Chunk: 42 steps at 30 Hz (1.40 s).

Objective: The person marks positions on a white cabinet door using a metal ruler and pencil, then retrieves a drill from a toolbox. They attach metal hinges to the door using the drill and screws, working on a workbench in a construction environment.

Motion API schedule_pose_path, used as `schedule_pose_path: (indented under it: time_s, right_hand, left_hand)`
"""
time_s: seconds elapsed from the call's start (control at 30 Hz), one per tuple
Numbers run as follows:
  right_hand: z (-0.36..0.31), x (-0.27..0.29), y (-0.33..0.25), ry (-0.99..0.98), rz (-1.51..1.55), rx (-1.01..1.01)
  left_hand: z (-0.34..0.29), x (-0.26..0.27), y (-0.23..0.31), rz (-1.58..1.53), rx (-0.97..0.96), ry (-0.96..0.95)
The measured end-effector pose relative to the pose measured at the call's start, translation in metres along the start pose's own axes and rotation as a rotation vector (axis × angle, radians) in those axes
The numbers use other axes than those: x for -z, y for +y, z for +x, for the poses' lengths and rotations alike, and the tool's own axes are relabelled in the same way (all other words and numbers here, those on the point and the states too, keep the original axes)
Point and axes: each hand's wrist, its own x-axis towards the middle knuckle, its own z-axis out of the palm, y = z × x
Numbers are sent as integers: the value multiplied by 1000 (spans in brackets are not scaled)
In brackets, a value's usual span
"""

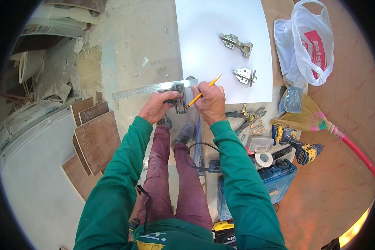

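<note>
My left hand point(155, 109) is closed around the dark head of a combination square point(143, 88), whose steel ruled blade reaches out to both sides. A yellow pencil point(215, 80) slants through the fingers of my right hand point(211, 104), one end up to the right and the other close to the square's head. The fingertips of that hand are near the blade's right end. Beyond my hands is a white panel point(208, 46). Two metal cabinet hinges lie on it: a long one point(237, 44) farther off and a shorter one point(245, 76) nearer.
To the right are pliers point(252, 116), a yellow-black cordless drill point(298, 143), a tape roll point(263, 159) and a blue tool case point(279, 183). A straw broom point(304, 114) and white plastic bag point(293, 50) lie farther right. Brown boards point(98, 141) lean at left.
</note>
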Motion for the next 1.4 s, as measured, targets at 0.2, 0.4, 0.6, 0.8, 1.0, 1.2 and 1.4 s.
schedule_pose_path:
  time_s: [0.2, 0.4, 0.6, 0.8, 1.0, 1.2, 1.4]
  right_hand:
    - [1, 0, 1, 0, -20, 2]
    - [1, 1, 1, -7, -12, 3]
    - [0, 1, 2, -27, -14, -10]
    - [0, 0, 2, -10, -3, -2]
    - [0, 0, 3, -1, -20, 20]
    - [1, 3, 1, 15, -7, 19]
    - [-4, 26, -2, 39, 289, -161]
  left_hand:
    - [-1, -1, 9, 52, 52, -89]
    - [-2, -9, 9, 103, 45, -44]
    - [-1, -7, 11, 69, 70, -39]
    - [2, -8, 4, 88, 48, 19]
    - [1, -12, 10, 97, 53, -10]
    - [2, -12, 5, 112, 55, 42]
    - [0, -19, 12, 127, 57, 96]
